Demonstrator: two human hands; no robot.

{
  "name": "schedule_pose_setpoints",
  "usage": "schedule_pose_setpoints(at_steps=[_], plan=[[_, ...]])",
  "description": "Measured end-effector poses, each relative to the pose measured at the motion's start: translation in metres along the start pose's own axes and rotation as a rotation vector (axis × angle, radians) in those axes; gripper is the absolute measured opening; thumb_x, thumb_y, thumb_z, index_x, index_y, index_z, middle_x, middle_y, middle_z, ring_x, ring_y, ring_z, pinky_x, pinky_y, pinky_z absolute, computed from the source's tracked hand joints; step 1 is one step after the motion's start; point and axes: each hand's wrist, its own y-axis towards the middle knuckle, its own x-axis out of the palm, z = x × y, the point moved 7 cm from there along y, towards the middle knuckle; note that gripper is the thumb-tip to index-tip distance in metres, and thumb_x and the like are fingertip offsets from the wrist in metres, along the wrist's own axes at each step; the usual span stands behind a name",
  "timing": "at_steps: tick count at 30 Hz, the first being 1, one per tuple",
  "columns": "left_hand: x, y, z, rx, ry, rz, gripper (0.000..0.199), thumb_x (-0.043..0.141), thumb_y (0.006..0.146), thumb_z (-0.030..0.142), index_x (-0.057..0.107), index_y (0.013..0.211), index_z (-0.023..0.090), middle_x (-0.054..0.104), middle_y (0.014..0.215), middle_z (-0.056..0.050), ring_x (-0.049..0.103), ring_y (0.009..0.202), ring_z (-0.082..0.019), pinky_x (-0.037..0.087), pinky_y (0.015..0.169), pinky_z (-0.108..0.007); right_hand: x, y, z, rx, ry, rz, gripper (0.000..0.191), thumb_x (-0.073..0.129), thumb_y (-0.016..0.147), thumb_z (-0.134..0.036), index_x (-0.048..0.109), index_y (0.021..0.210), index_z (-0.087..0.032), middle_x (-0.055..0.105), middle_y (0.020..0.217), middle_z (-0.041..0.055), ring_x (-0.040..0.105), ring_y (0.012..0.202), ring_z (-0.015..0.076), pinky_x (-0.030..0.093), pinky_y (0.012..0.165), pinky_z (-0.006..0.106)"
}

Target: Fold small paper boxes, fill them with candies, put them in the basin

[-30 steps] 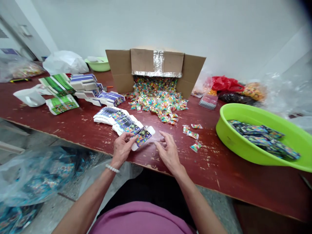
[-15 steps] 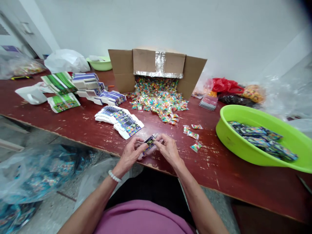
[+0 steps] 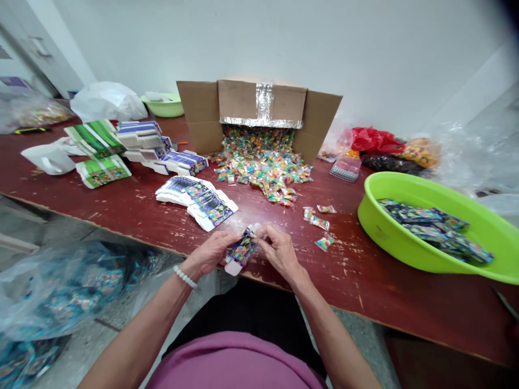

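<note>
Near the table's front edge, my left hand (image 3: 213, 251) is closed on a small printed candy box (image 3: 242, 247), dark with colourful pictures. A white flap sticks out at the box's lower end. My right hand (image 3: 278, 247) pinches its upper end with thumb and fingers. Just beyond lies a fanned stack of flat printed boxes (image 3: 213, 205). Small wrapped candies (image 3: 318, 220) lie loose to the right of my hands. Behind them, a heap of the same candies (image 3: 263, 167) spills from an open cardboard carton (image 3: 263, 100).
A green basin (image 3: 381, 237) at the right holds filled-looking dark packets (image 3: 438, 227). Bundled purple boxes (image 3: 141, 135), green boxes (image 3: 103, 170) and a white mug (image 3: 51, 158) stand at the left. Plastic bags (image 3: 73, 292) lie below the table's front edge at the left.
The box has turned in my hands, so its printed face and a white lower flap now show. My left hand has shifted to its left side; the view has moved slightly.
</note>
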Motion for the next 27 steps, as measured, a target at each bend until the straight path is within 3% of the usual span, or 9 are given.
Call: schedule_pose_setpoints(at_steps=[6,10,12,14,16,18,20,23,27], plan=[[-0.021,0.007,0.015,0.247,0.326,0.237,0.047,0.061,0.078,0.060,0.069,0.080,0.014,0.070,0.076,-0.007,0.064,0.072,-0.022,0.051,0.063,-0.031,0.003,-0.004,0.000,0.120,0.230,-0.082,0.014,0.061,0.085,-0.034,0.058,0.079,-0.022,0.061,0.072,-0.0022,0.053,0.060,0.0130,0.042,0.060,0.024],[-0.039,0.003,0.035,0.422,0.456,0.458,0.035,0.066,0.077,0.049,0.070,0.095,0.019,0.068,0.108,-0.010,0.055,0.113,-0.029,0.048,0.086,-0.033,-0.011,-0.010,0.003,0.172,0.223,-0.039,0.012,0.062,0.084,-0.032,0.058,0.081,-0.021,0.060,0.074,-0.0024,0.050,0.061,0.0122,0.040,0.060,0.024],[-0.037,-0.005,0.042,0.450,0.483,0.479,0.038,0.062,0.080,0.049,0.068,0.105,0.020,0.064,0.118,-0.011,0.052,0.119,-0.029,0.048,0.089,-0.033,-0.018,-0.011,0.001,0.164,0.142,-0.014,0.011,0.063,0.084,-0.030,0.059,0.081,-0.020,0.061,0.074,-0.0018,0.049,0.060,0.0119,0.039,0.059,0.024],[-0.020,-0.007,0.035,0.307,0.427,0.258,0.043,0.058,0.083,0.054,0.067,0.106,0.019,0.068,0.108,-0.011,0.061,0.105,-0.028,0.051,0.079,-0.034,-0.021,-0.012,-0.007,0.131,0.086,0.000,0.009,0.062,0.085,-0.028,0.060,0.082,-0.020,0.063,0.076,-0.0010,0.049,0.059,0.0118,0.039,0.059,0.025],[0.011,-0.014,0.014,0.040,0.271,-0.153,0.047,0.064,0.078,0.057,0.066,0.104,0.018,0.069,0.094,-0.009,0.067,0.086,-0.026,0.052,0.069,-0.033,-0.020,-0.014,-0.018,0.086,0.068,-0.006,0.006,0.061,0.086,-0.025,0.059,0.082,-0.020,0.064,0.078,-0.0002,0.051,0.061,0.0123,0.041,0.061,0.025],[0.035,-0.029,0.000,-0.142,0.107,-0.441,0.049,0.075,0.069,0.054,0.065,0.099,0.016,0.068,0.087,-0.008,0.069,0.074,-0.023,0.053,0.066,-0.033,-0.016,-0.016,-0.030,0.041,0.058,-0.026,0.006,0.059,0.086,-0.023,0.058,0.081,-0.021,0.064,0.078,-0.0001,0.054,0.064,0.0129,0.042,0.063,0.025],[0.041,-0.034,-0.004,-0.185,0.056,-0.505,0.048,0.081,0.063,0.045,0.064,0.096,0.016,0.066,0.084,-0.004,0.066,0.066,-0.018,0.054,0.066,-0.032,-0.012,-0.019,-0.036,0.024,0.053,-0.075,0.008,0.058,0.088,-0.022,0.057,0.079,-0.021,0.063,0.075,-0.0009,0.054,0.065,0.0131,0.042,0.063,0.024],[0.035,-0.031,-0.004,-0.146,0.143,-0.461,0.044,0.084,0.061,0.034,0.066,0.097,0.018,0.063,0.079,0.000,0.059,0.062,-0.013,0.051,0.062,-0.027,-0.008,-0.025,-0.035,0.047,0.081,-0.188,0.012,0.055,0.090,-0.025,0.055,0.079,-0.021,0.060,0.072,-0.0021,0.053,0.064,0.0126,0.041,0.062,0.024],[0.037,-0.034,-0.005,-0.138,0.180,-0.517,0.042,0.083,0.063,0.039,0.069,0.097,0.020,0.059,0.074,0.001,0.050,0.062,-0.013,0.043,0.054,-0.024,-0.006,-0.033,-0.031,0.110,0.143,-0.333,0.006,0.056,0.091,-0.028,0.055,0.090,-0.022,0.058,0.071,-0.0046,0.052,0.062,0.0110,0.038,0.058,0.022]])
